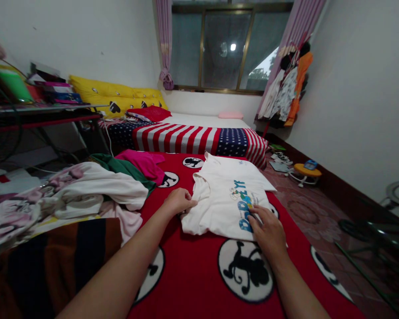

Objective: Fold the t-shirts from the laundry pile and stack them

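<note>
A white T-shirt point(216, 208) with blue lettering lies partly folded on the red blanket point(189, 274), its neckline toward the left. My left hand point(180, 200) pinches the shirt's fabric by the collar, thumb and fingers closed on it. On the printed front rests my right hand point(267, 226), fingers spread and laid on the cloth. Beyond it, partly under the nearer shirt, another white garment point(239, 168) lies flat.
Left of the shirt are heaped clothes point(96, 190), among them green point(126, 170) and pink point(142, 161) pieces. A cluttered desk point(46, 113) stands far left. Behind is a bed with a striped cover point(182, 138). A small stool point(307, 170) stands on the floor at right.
</note>
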A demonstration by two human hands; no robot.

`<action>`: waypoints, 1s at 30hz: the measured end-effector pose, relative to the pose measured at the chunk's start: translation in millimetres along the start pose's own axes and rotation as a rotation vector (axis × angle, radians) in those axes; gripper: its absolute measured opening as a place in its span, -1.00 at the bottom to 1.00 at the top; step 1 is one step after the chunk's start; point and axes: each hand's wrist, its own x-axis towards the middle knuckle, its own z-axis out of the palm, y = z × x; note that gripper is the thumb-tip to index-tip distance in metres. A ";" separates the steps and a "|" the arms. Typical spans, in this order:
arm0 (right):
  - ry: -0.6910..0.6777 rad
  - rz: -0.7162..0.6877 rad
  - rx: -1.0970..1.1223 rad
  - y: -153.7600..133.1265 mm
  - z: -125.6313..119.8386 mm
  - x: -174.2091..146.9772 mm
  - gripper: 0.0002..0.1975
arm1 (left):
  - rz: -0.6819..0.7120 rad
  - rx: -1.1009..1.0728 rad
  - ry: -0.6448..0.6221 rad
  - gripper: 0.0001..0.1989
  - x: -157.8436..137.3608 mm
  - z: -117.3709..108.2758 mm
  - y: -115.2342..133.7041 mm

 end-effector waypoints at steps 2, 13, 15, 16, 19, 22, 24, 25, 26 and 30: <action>-0.007 -0.004 -0.003 0.7 0.4 0.0 -0.73 | 0.003 -0.001 0.041 -0.81 5.0 1.2 0.0; 0.010 -0.004 0.033 0.4 0.8 -0.2 -0.75 | 0.087 0.033 0.191 -0.74 69.2 9.7 29.0; 0.000 0.014 0.036 -0.5 0.2 -0.3 -0.74 | 0.090 0.079 0.205 -0.78 69.0 11.4 29.7; -0.007 0.022 0.035 -1.1 -0.1 -0.4 -0.74 | 0.088 0.105 0.221 -0.79 67.5 11.6 29.5; -0.020 0.041 0.031 -2.4 -0.7 -0.7 -0.74 | 0.091 0.182 0.281 -0.76 60.3 9.7 29.4; -0.017 0.046 0.030 -2.4 -0.8 -0.7 -0.75 | 0.147 0.228 0.305 -0.75 49.3 7.5 32.7; -0.017 0.041 0.032 -2.2 -0.6 -0.6 -0.76 | 0.250 0.240 0.262 -0.72 38.7 8.5 34.1; -0.013 0.037 0.035 -2.3 -0.4 -0.6 -0.76 | 0.321 0.259 0.203 -0.69 32.6 9.6 33.4; -0.009 0.032 0.037 -2.5 -0.3 -0.6 -0.76 | 0.385 0.289 0.126 -0.65 26.3 10.7 31.4; 0.000 0.013 0.048 -5.0 -1.6 -0.4 -0.76 | 0.367 0.471 -0.116 -0.46 6.7 8.9 12.9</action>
